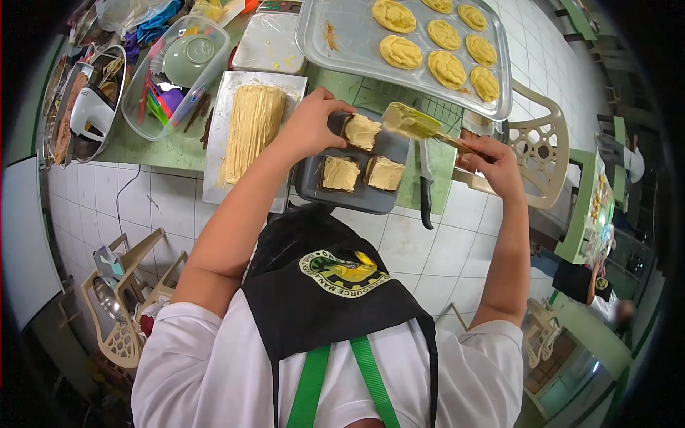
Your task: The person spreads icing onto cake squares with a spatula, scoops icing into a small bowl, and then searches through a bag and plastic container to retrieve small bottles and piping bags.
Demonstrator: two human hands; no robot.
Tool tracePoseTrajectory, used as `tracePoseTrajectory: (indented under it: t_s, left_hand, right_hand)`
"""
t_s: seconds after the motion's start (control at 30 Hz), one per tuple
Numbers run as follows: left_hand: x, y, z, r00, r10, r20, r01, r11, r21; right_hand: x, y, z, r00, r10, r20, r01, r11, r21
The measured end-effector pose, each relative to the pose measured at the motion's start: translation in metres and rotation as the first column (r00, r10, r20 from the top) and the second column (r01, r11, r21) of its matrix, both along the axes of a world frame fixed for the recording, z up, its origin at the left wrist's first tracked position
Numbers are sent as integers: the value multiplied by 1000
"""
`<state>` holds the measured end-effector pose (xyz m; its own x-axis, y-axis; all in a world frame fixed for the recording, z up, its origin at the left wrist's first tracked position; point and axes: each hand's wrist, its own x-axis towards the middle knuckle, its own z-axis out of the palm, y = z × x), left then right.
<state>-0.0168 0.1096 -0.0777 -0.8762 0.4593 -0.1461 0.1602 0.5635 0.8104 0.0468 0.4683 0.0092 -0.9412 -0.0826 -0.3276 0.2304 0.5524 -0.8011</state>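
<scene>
Three cake squares with pale yellow frosting sit in a dark baking pan (307, 178). My left hand (315, 125) reaches to the upper cake square (362, 133), its thumb and forefinger curved against the left side. The other frosted squares, the lower left one (340, 173) and the lower right one (386, 174), lie nearer to me. In my right hand (494, 165) is the handle of a yellow-green spatula (414, 122). Frosting coats its blade, which hovers just right of the upper square. A black-handled knife (426, 187) rests right of the pan.
A long frosted cake (251, 132) lies on a board to the left. Behind stands a large tray (332, 60) of several yellow piped rounds. A plastic tub (135, 107) of utensils and a white mixer (93, 114) are at left; a chair (546, 171) is at right.
</scene>
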Motion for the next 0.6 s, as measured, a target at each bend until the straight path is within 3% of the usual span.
tracePoseTrajectory:
  t_s: [0.13,0.2,0.33,0.6]
  left_hand:
    - [2,-2,-5,1000,-20,-4,20,999,46]
    - [3,-2,-1,1000,4,14,-4,1000,27]
    - [3,-1,6,999,27,42,-27,999,17]
    - [2,1,8,997,33,72,-34,999,13]
  right_hand:
    - [3,3,-18,995,67,-74,-74,993,-91]
    - [0,-5,-25,960,243,-140,-237,970,57]
    - [-7,-14,-42,942,310,-129,-303,950,74]
    - [-19,-1,-47,966,259,-19,-258,965,56]
